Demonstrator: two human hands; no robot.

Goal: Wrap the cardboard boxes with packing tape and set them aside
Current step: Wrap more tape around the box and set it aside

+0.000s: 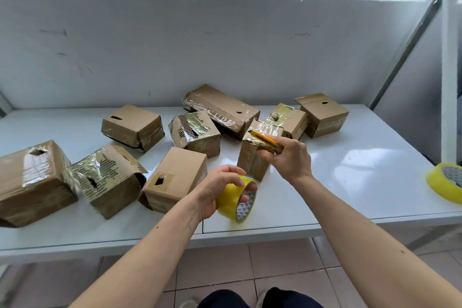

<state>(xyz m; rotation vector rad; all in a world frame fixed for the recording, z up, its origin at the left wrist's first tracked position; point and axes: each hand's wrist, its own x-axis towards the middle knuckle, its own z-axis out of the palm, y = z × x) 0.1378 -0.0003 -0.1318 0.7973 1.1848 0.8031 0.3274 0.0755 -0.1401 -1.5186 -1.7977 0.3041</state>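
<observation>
Just beyond the right hand (290, 157) — clamped on a yellow cutter (265, 139) — stood the upright box (255, 155), its top already taped. The left hand (220, 189) gripped the tape roll (236, 199); boxes (175, 177) farther left looked partly wrapped — some apparently bare.

We found the upright taped box (255, 155) standing just beyond our right hand (290, 157). A yellow tape roll (236, 199) sat gripped in our left hand (217, 187), tilted, with eight more brown boxes scattered left and beyond, several glossy with tape.
</observation>
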